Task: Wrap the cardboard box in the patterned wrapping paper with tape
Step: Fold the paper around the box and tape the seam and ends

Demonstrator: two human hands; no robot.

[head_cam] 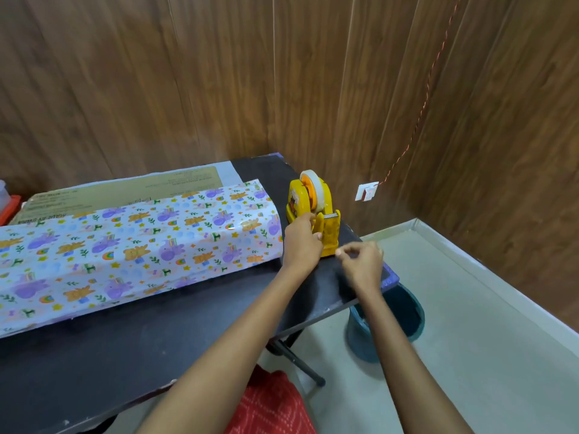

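The patterned wrapping paper (134, 245) lies folded over the long cardboard box (119, 192), whose far top side still shows bare. A yellow tape dispenser (316, 211) with a roll of clear tape stands on the table to the right of the box. My left hand (302, 242) grips the dispenser's near left side. My right hand (360, 261) sits just right of the dispenser's front, thumb and fingers pinched together on what looks like a strip of clear tape; the tape itself is barely visible.
The dark table (156, 333) ends just right of the dispenser. A blue bucket (388, 321) stands on the floor under that corner. A red-lidded container (7, 205) sits at the far left. Wood-panelled walls close in behind and to the right.
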